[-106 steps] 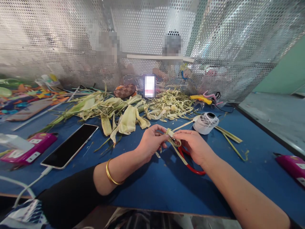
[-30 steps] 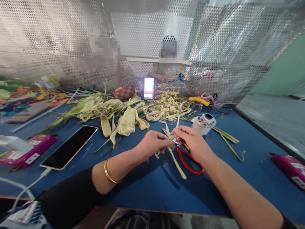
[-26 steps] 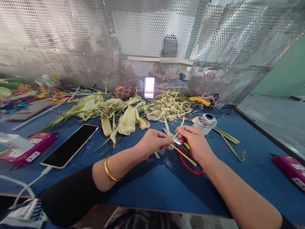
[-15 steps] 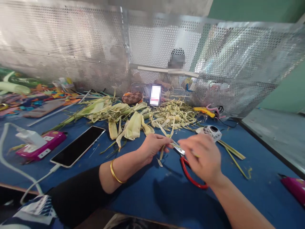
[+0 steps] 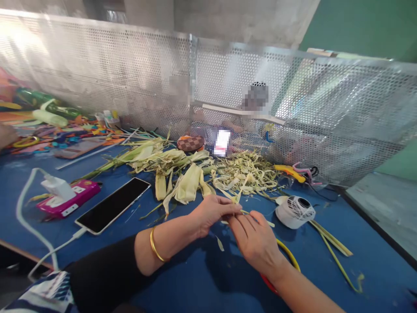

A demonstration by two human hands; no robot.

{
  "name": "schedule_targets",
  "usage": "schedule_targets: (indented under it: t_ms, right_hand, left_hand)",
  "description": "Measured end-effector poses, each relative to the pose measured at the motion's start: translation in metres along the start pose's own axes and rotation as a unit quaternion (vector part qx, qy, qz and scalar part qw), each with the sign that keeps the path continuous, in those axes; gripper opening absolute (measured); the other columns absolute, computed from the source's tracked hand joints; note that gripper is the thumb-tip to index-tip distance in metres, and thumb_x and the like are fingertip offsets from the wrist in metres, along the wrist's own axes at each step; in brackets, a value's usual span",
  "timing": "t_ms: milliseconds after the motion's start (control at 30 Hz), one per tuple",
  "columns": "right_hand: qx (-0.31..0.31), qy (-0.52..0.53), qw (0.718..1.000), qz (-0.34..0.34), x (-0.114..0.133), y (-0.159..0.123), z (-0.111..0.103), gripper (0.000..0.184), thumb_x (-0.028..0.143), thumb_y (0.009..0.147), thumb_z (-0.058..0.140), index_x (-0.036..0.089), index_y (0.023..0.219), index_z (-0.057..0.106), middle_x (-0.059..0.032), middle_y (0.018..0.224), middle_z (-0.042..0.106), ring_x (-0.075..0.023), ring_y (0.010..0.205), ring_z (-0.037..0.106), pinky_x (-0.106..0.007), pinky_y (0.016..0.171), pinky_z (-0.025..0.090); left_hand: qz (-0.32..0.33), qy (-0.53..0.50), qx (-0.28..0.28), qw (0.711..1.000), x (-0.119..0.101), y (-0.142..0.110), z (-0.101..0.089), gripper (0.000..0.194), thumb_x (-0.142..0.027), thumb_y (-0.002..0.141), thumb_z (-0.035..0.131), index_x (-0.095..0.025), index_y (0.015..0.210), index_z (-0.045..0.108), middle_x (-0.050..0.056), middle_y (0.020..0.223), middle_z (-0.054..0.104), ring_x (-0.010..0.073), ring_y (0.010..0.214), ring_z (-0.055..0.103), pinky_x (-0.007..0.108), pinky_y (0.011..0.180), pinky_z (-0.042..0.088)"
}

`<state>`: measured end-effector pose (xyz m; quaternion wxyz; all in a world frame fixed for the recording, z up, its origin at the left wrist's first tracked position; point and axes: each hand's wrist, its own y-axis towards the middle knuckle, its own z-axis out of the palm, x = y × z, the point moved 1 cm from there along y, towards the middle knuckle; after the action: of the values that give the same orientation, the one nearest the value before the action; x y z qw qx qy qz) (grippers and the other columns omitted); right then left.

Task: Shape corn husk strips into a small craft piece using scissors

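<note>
My left hand [image 5: 211, 213] is closed in a pinch on pale corn husk strips [image 5: 239, 194], whose ends stick up above the fingertips. My right hand [image 5: 256, 241] meets it from the right, fingers curled and closed on the same strips. A strip end shows past its knuckles, though its fingertips are hidden. Beneath the right wrist lie scissors [image 5: 291, 253] with red and yellow handles, their blades covered by the hand. One small piece of husk [image 5: 220, 244] hangs below the left fingers.
Wide husks [image 5: 189, 183] and a heap of shredded strips [image 5: 247, 174] lie behind my hands. A white thread spool [image 5: 295, 214] stands at right. To the left are a phone [image 5: 114, 204] and a magenta power strip [image 5: 73, 198]. A perforated metal screen [image 5: 143, 74] borders the table.
My right hand has moved left from above the scissors and now touches the left hand at the strips. The view has shifted, and part of another person's hand appears at the far left.
</note>
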<state>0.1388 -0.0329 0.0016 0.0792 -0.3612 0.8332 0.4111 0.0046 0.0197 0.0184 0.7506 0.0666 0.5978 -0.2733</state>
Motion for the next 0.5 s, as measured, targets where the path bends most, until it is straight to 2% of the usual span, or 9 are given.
schedule_targets:
  t_ms: [100,300,433,500]
  right_hand:
    - [-0.004,0.064,0.997,0.038,0.0,-0.005,-0.002,0.018,0.007,0.09,0.042,0.009,0.092,0.06,-0.0067,0.072,0.063,-0.018,0.068,0.056,-0.037,0.076,0.04]
    - [-0.025,0.121,0.99,-0.065,0.011,-0.003,-0.014,0.025,0.006,0.089,0.036,0.008,0.09,0.061,-0.0089,0.072,0.065,-0.0193,0.07,0.058,-0.037,0.074,0.04]
    - [-0.029,0.14,0.986,-0.087,0.012,-0.001,-0.017,0.026,0.008,0.09,0.036,0.01,0.091,0.062,-0.0083,0.072,0.066,-0.0186,0.069,0.059,-0.036,0.073,0.041]
    - [-0.031,0.149,0.986,-0.067,0.008,-0.001,-0.017,0.024,0.01,0.091,0.037,0.011,0.099,0.06,-0.0078,0.075,0.067,-0.0184,0.073,0.061,-0.036,0.076,0.042]
  left_hand:
    - [0.009,-0.013,0.006,1.0,0.003,0.004,-0.001,0.018,-0.026,0.063,0.077,-0.01,0.062,0.068,0.003,0.065,0.064,0.0085,0.059,0.054,0.021,0.063,0.045]
    - [-0.014,-0.05,-0.027,0.998,0.007,0.005,-0.001,0.013,-0.02,0.063,0.077,-0.011,0.069,0.071,0.003,0.067,0.067,0.0097,0.064,0.06,0.023,0.072,0.049]
    - [-0.029,-0.057,-0.031,0.997,0.007,0.003,0.001,0.012,-0.02,0.065,0.077,-0.011,0.069,0.07,0.003,0.066,0.067,0.0092,0.06,0.06,0.024,0.072,0.049]
    - [-0.03,-0.061,-0.037,0.997,0.006,0.003,0.0,0.014,-0.022,0.065,0.077,-0.011,0.07,0.069,0.002,0.067,0.067,0.0085,0.058,0.059,0.023,0.068,0.049]
